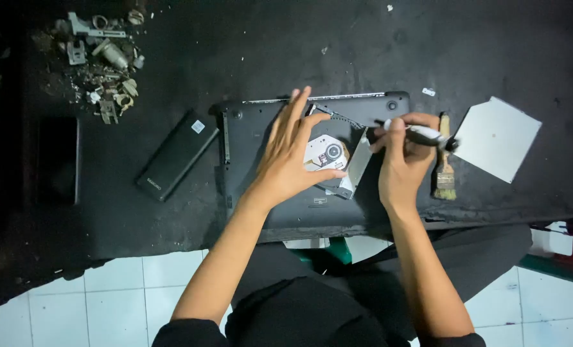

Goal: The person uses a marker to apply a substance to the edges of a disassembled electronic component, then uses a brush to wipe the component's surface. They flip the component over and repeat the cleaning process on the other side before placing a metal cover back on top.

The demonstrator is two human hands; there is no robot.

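Head view: I saw the laptop base (299, 160) lying upside down mid-tabletop (235, 38), optical drive (328, 157) exposed. Left hand (293, 160) lay flat on it, fingers spread wide, hiding part of the drive. Right hand (402, 157) had its fingers closed round a screwdriver (421, 133); tip hard to make out. Black battery (177, 154) with a small white label lay left of the base, brush (445, 170) and white square plate (497, 138) right. Scrap pile (100, 58) top left was unclear.

Matt black plastic laptop base (261, 122), dusty workbench (299, 45)
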